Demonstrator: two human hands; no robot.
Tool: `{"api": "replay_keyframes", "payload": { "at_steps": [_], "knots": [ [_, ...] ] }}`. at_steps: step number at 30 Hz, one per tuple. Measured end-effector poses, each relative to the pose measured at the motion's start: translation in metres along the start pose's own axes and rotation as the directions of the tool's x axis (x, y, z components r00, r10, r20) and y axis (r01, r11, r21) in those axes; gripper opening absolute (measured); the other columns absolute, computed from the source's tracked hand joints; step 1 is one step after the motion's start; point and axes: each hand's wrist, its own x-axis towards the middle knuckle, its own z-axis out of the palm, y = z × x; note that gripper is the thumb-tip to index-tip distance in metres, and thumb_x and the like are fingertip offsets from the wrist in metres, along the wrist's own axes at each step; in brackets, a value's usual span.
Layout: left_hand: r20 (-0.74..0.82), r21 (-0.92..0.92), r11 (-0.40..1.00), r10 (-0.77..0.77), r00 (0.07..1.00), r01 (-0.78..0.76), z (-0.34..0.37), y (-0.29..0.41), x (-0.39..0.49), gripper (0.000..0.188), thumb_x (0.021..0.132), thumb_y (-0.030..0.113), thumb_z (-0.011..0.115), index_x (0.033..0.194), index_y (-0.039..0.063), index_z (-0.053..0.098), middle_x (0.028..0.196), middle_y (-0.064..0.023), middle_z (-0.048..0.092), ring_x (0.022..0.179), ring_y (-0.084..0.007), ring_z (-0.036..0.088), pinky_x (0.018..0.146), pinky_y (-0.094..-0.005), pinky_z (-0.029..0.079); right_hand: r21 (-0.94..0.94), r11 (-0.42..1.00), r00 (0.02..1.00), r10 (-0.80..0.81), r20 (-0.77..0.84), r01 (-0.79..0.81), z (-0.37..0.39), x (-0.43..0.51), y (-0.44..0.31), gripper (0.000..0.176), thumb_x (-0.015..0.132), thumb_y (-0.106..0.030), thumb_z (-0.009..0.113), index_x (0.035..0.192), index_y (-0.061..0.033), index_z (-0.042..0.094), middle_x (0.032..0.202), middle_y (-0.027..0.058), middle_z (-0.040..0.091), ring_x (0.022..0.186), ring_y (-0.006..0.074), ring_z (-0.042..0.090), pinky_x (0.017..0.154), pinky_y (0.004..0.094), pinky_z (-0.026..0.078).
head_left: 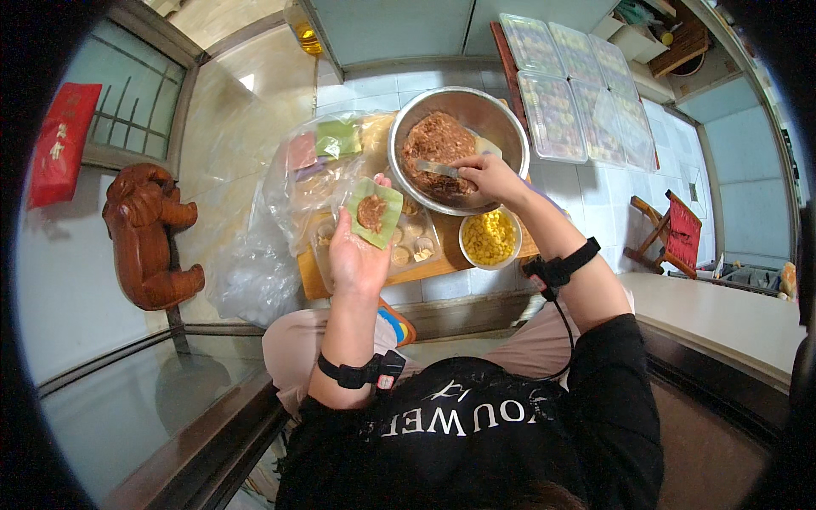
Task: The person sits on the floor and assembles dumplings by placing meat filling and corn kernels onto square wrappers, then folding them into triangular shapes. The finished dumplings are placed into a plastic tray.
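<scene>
On the open palm of my left hand lies a green dough wrapper with a patch of minced filling on it. My right hand holds a flat metal spreader over minced meat in a large steel bowl. A pale utensil or scraper rests at the meat's right side. Just below stands a white bowl of chopped yellow pieces. Partly behind my left hand is a clear plastic tray with round hollows, some holding small folded items.
Stacked coloured wrappers lie in clear plastic on the wooden table. Filled clear boxes stand at the upper right. A plastic bag hangs left of the table, near a carved wooden elephant. A folding stool is at right.
</scene>
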Motion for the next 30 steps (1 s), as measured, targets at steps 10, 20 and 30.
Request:
{"api": "replay_keyframes", "payload": {
  "at_steps": [10,20,30],
  "knots": [
    [0.032,0.013,1.000,0.000,1.000,0.000,-0.001,-0.008,0.002,0.050,0.099,0.030,0.015,0.133,-0.002,0.032,0.136,-0.0149,0.039,0.127,-0.0275,0.036,0.107,-0.0399,0.030,0.055,0.929,0.926,-0.358,-0.115,0.366,0.005,-0.082,-0.049,0.026,0.090,-0.005,0.047,0.115,-0.0041,0.057,0.078,0.0036,0.055,0.068,0.0132,0.052,0.062,0.0255,0.043],
    [0.137,-0.016,0.999,-0.045,0.989,0.047,0.004,-0.006,-0.009,0.054,0.099,0.035,0.013,0.133,-0.002,0.031,0.136,-0.0155,0.038,0.128,-0.0261,0.035,0.108,-0.0392,0.027,-0.710,0.473,0.679,-0.734,0.009,0.521,0.033,-0.118,-0.060,0.051,0.068,0.001,0.055,0.115,-0.0162,0.061,0.085,0.0073,0.054,0.073,0.0234,0.057,0.061,0.0337,0.048],
    [0.240,0.047,0.993,-0.120,0.963,0.112,0.006,0.000,-0.012,0.057,0.098,0.037,0.010,0.134,-0.003,0.030,0.134,-0.0152,0.041,0.126,-0.0278,0.037,0.108,-0.0409,0.027,-0.807,0.217,0.590,-0.785,0.190,0.549,0.010,-0.113,-0.079,0.052,0.071,-0.008,0.053,0.121,-0.0188,0.055,0.088,0.0043,0.051,0.077,0.0199,0.054,0.062,0.0323,0.046]
  ]
}}
